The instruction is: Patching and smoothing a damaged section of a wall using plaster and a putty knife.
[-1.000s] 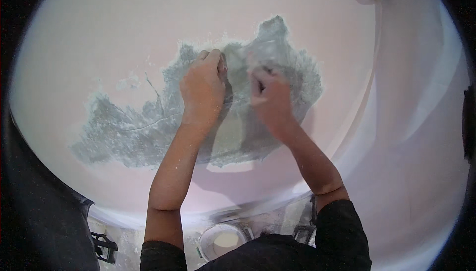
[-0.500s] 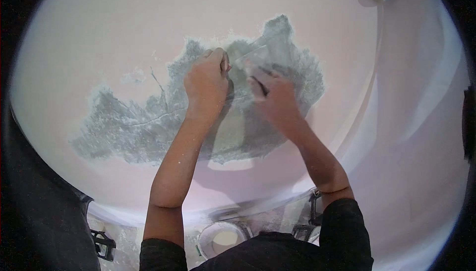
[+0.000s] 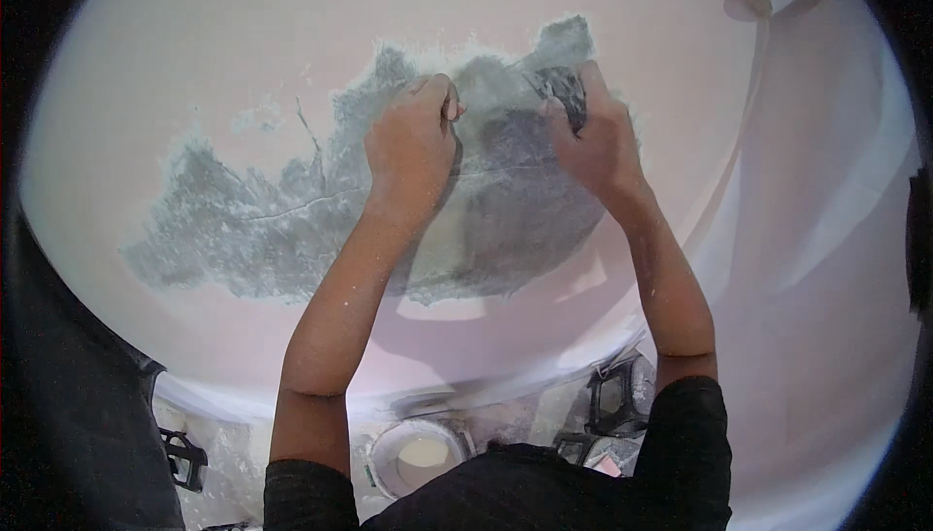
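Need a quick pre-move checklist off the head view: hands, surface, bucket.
1. Right hand grips dark piece: ok.
2. Hands apart: ok, gap between them.
3. Left hand holding nothing: cannot tell, curled fingers hide it.
4. Dark piece flat against patch: cannot tell from this angle.
5. Patch unmarked: not ok, thin line crosses it.
6. Bucket fully visible: not ok, shirt covers part.

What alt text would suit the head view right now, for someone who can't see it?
A person's right hand grips a dark flat piece over a large, ragged grey patch on a pale surface. The left hand, curled shut, is over the patch too. Below is a round white tub.
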`<state>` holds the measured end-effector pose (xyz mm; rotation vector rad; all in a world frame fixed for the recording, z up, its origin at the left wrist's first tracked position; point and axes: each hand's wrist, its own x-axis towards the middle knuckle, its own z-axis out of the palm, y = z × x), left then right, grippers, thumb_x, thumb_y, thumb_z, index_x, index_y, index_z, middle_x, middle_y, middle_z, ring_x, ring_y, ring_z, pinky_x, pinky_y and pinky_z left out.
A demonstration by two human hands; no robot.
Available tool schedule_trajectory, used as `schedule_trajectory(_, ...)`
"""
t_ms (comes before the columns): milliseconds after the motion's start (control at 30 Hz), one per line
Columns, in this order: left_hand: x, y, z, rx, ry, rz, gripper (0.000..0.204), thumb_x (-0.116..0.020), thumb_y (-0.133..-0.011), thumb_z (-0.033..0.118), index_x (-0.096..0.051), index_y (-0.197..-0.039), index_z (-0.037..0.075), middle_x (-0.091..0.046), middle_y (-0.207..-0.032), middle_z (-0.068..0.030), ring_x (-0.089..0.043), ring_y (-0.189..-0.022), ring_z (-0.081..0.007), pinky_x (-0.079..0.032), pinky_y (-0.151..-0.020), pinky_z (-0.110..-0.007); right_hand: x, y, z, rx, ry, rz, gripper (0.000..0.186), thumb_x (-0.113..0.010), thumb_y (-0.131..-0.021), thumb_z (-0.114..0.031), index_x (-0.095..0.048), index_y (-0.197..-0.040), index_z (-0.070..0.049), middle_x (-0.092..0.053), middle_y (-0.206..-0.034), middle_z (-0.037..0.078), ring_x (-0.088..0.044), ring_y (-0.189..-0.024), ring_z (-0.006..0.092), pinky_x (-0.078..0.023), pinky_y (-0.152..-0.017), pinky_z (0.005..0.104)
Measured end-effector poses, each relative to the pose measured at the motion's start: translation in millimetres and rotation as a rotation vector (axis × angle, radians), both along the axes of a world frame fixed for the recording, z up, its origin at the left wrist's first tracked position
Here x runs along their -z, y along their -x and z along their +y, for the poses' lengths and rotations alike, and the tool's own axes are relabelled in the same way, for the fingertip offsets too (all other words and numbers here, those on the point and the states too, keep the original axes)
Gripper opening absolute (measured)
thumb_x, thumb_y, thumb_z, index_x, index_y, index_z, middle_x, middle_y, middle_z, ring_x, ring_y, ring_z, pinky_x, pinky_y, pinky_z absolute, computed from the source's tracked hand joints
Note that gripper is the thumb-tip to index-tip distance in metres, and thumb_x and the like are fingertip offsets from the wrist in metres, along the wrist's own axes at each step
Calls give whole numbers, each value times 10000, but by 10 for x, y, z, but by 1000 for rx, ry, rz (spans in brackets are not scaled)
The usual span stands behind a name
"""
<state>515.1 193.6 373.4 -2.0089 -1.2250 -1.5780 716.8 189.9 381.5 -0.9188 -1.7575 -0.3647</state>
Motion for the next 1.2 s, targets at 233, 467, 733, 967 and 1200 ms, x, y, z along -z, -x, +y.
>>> schedule_trajectory(233,15,5,13,-4,-49,9,113,-606,-795,-8,-514,-784,58,-642,-819,-89,-632,-768,-322,-472,-636,-413,-73,-48,152,87,-152,-214,156,-598,-906,-111,-634,-1041,-42,-670,-964,152,-665,-853,339,-525,-718,387)
schedule_trajectory(467,-9,-41,-25,-29,0,-4,113,-601,-795,-9,-503,-786,46,-636,-819,-95,-627,-813,-315,-472,-657,-413,-112,-11,216,22,-106,-248,201,-600,-878,-80,-622,-1078,-67,-655,-934,148,-652,-840,334,-532,-713,390)
schedule_trajectory(733,-40,-15,-59,-29,34,35,107,-600,-778,-20,-517,-792,45,-640,-826,-92,-626,-814,-317,-473,-674,-406,-195,-14,222,-196,-15,-169,192,-606,-905,-117,-648,-1073,-34,-667,-942,162,-665,-827,314,-531,-729,349)
schedule_trajectory(967,2,6,5,28,24,6,69,-503,-817,19,-533,-797,78,-613,-816,-89,-613,-800,-336,-461,-648,-437,-281,26,246,-41,-120,-329,177,-622,-885,-101,-650,-1047,-36,-650,-923,184,-643,-790,339,-516,-689,362)
schedule_trajectory(1200,-19,-3,0,-3,-18,5,96,-599,-798,13,-520,-777,63,-626,-781,-97,-621,-783,-324,-462,-649,-426,-299,52,258,-67,-124,-352,153,-613,-903,-121,-644,-1023,-32,-639,-833,188,-631,-724,349,-500,-638,373)
